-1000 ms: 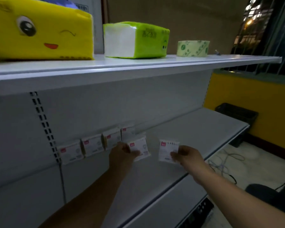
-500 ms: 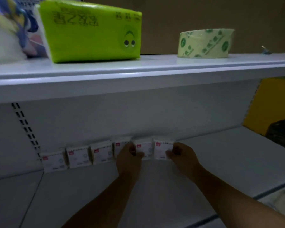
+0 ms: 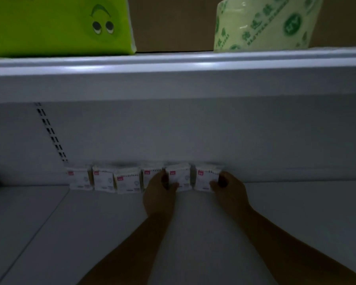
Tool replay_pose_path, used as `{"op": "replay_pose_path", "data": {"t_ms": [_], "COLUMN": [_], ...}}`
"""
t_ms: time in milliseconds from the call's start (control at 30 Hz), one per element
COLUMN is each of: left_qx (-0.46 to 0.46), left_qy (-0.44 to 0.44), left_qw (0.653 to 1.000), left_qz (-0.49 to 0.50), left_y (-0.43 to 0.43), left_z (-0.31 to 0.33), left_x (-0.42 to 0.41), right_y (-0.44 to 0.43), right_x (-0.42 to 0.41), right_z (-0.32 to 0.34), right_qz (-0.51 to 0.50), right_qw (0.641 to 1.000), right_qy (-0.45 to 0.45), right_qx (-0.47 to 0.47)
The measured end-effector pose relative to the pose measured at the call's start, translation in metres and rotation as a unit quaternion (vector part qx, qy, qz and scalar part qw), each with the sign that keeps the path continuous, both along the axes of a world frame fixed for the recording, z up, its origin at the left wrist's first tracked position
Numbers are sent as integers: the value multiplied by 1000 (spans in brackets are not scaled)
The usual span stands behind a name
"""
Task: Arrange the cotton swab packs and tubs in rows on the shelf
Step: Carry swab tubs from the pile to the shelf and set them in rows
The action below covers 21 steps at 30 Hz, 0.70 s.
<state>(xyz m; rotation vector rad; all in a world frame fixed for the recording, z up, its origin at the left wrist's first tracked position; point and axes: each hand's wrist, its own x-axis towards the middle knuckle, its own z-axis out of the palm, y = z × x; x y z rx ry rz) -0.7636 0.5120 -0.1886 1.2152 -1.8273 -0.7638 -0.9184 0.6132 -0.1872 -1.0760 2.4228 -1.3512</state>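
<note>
The left hand (image 3: 159,192) pinches the fifth pack (image 3: 178,178) at its lower left corner, thumb on the front face, which keeps the pack upright while it is seated against the back panel (image 3: 193,136). The right hand (image 3: 227,187) pinches the sixth pack (image 3: 206,178) at its right edge, fingers curled around the side; this grip appears intended to press the pack leftward into line. A narrow gap separates the two packs. To the left, four more packs (image 3: 103,179) stand just beside one another, forming one row along the rear of the shelf (image 3: 275,223). Rear placement leaves the front of the shelf free, probably for further rows. No tubs are visible. On the upper shelf (image 3: 173,64) rest a green tissue pack (image 3: 58,25) and a tape roll (image 3: 263,25).
</note>
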Motion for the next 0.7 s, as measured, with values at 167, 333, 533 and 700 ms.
{"op": "replay_pose_path", "data": {"t_ms": [167, 333, 533, 700], "left_qx": [-7, -28, -98, -15], "left_qy": [-10, -14, 33, 92], "left_qw": [1000, 999, 989, 980], "left_qz": [15, 31, 104, 178], "left_y": [-4, -4, 4, -8], "left_z": [-3, -5, 3, 0], "left_x": [-2, -3, 1, 25], "right_y": [-3, -4, -5, -7], "right_x": [0, 0, -1, -2], "right_z": [-3, -6, -9, -11], "right_qz": [14, 16, 6, -1], "right_qw": [999, 997, 999, 999], "right_qy": [34, 66, 43, 37], "right_qx": [15, 22, 19, 5]}}
